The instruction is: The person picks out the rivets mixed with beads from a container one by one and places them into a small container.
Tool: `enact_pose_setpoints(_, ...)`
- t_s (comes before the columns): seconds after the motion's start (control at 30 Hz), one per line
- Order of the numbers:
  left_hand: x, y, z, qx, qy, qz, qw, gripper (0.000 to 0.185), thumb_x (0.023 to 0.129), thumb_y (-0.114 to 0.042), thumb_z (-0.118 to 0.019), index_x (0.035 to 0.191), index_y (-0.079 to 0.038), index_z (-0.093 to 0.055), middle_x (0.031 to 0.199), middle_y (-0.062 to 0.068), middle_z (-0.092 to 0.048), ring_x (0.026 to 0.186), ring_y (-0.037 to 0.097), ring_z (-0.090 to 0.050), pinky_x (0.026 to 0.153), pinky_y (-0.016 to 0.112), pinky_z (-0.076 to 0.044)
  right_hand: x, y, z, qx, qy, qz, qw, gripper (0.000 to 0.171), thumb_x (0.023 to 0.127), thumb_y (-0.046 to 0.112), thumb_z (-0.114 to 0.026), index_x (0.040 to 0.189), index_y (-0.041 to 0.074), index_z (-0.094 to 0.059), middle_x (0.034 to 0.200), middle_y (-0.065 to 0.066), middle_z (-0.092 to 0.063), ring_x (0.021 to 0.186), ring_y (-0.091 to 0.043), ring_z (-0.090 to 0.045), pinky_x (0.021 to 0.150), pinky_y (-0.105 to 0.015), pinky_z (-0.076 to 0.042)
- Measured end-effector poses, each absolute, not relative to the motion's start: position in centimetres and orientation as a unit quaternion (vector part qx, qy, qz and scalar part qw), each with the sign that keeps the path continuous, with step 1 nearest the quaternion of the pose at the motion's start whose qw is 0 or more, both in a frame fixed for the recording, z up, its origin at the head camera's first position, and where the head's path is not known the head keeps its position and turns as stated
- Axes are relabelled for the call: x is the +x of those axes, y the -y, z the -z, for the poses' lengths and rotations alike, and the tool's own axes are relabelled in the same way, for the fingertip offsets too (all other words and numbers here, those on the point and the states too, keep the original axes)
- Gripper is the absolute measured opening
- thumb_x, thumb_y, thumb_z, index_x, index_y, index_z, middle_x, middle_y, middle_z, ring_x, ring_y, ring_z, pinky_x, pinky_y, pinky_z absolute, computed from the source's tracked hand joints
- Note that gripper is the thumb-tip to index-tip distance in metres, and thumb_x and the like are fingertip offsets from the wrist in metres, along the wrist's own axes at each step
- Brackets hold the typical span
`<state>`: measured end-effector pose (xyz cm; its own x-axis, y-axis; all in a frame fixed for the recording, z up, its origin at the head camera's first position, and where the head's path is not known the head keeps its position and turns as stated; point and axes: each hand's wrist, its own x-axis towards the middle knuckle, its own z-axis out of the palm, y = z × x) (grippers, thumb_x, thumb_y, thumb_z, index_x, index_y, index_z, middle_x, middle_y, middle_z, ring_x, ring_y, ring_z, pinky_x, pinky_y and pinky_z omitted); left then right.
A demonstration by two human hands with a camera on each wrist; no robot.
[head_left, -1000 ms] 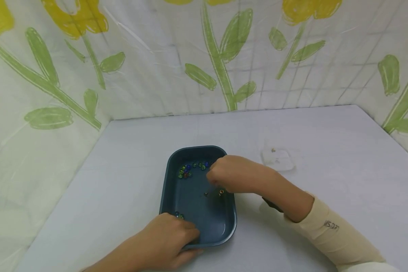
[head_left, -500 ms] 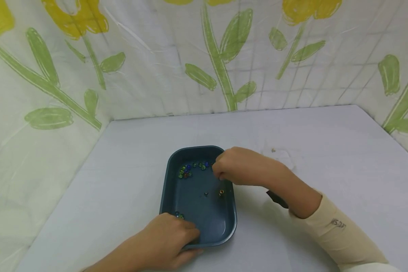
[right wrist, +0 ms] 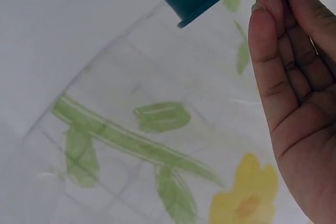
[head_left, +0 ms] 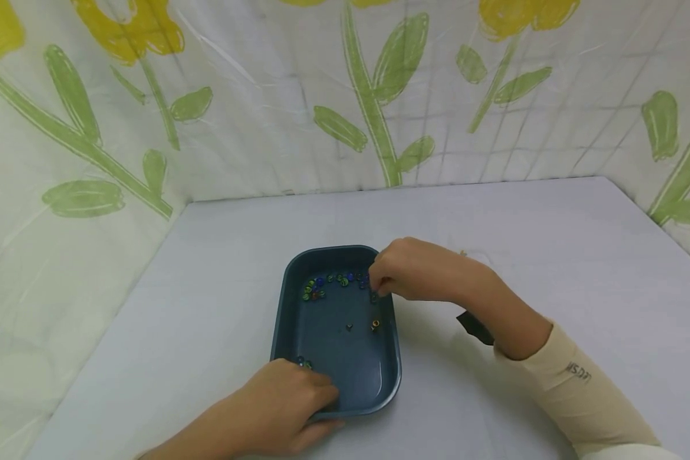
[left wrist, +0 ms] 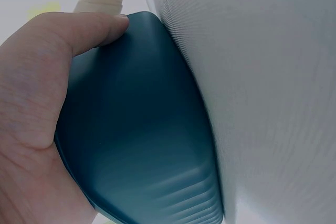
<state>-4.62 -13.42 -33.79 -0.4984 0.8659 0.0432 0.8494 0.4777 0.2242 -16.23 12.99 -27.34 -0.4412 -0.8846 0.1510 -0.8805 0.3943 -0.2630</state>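
Observation:
A dark teal tray [head_left: 336,370] holds small glass marbles [head_left: 344,282], green, blue and reddish, mostly along its far end, with a few by the near left wall. Two small gold-coloured pieces [head_left: 375,324] lie toward its right side. My left hand [head_left: 278,406] grips the near left corner, fingers inside and thumb [left wrist: 102,27] along the outer wall. My right hand [head_left: 416,271] is at the far right rim, fingers curled and thumb close to the fingertips. In the right wrist view the fingertips [right wrist: 262,17] stand beside the tray; I cannot tell whether they pinch anything small.
A small clear dish stands right of the tray, mostly hidden behind my right hand, with a tiny gold-coloured piece [head_left: 462,253] showing at its far side. The white table [head_left: 247,243] ends at a sheet [head_left: 236,128] painted with flowers.
My right hand has risen from inside the tray and moved to the right and away from me, now at the rim and covering most of the dish. My left hand stays put.

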Motion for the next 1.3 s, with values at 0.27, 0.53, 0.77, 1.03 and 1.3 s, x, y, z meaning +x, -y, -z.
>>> enact_pose_setpoints(0.27,-4.6,13.4,33.7,0.494,-0.862,-0.108,0.044,0.03,0.099,-0.04,-0.06,0.075,-0.021,-0.062,0.062,-0.021,-0.038,0.05,-0.008,-0.027,0.046,0.011,-0.023,-16.7,-13.3,27.2,-0.515,-0.84,0.168,0.018,0.009,0.084,0.0,-0.078,0.087,0.008,-0.076,0.086,0.004,-0.071,0.078,-0.008,-0.066,0.07,-0.023,-0.052)
enact_pose_setpoints(0.53,-4.6,13.4,33.7,0.49,-0.864,-0.107,0.048,0.03,0.099,-0.04,-0.06,0.075,-0.021,-0.062,0.062,-0.021,-0.038,0.049,-0.008,-0.027,0.046,0.011,-0.024,-17.2,-13.8,27.1,-0.497,-0.848,0.181,0.02,0.009,0.084,0.001,-0.079,0.088,0.008,-0.077,0.085,0.006,-0.071,0.077,-0.006,-0.065,0.07,-0.024,-0.052)
enact_pose_setpoints(0.77,-4.6,13.4,33.6,0.495,-0.862,-0.106,0.038,0.03,0.099,-0.04,-0.06,0.074,-0.022,-0.061,0.062,-0.021,-0.039,0.05,-0.008,-0.027,0.046,0.011,-0.024,-17.3,-14.1,27.1,-0.487,-0.851,0.194,0.027,0.009,0.084,0.0,-0.078,0.087,0.008,-0.076,0.084,0.007,-0.07,0.074,-0.005,-0.063,0.068,-0.025,-0.051)
enact_pose_setpoints(1.03,-4.5,13.4,33.6,0.495,-0.862,-0.105,0.041,0.031,0.099,-0.04,-0.059,0.074,-0.022,-0.06,0.062,-0.021,-0.039,0.05,-0.007,-0.027,0.046,0.011,-0.023,-17.6,-14.3,27.1,-0.483,-0.854,0.193,0.025,0.009,0.086,0.0,-0.077,0.087,0.009,-0.076,0.083,0.006,-0.07,0.071,-0.005,-0.061,0.067,-0.026,-0.051)
enact_pose_setpoints(1.3,-4.5,13.4,33.6,0.488,-0.866,-0.099,0.051,0.032,0.099,-0.041,-0.059,0.074,-0.022,-0.061,0.062,-0.021,-0.04,0.049,-0.007,-0.029,0.046,0.012,-0.024,-17.8,-14.8,26.9,-0.467,-0.863,0.19,0.022,0.011,0.087,-0.002,-0.075,0.09,0.008,-0.077,0.086,0.005,-0.071,0.073,-0.006,-0.062,0.069,-0.028,-0.052)
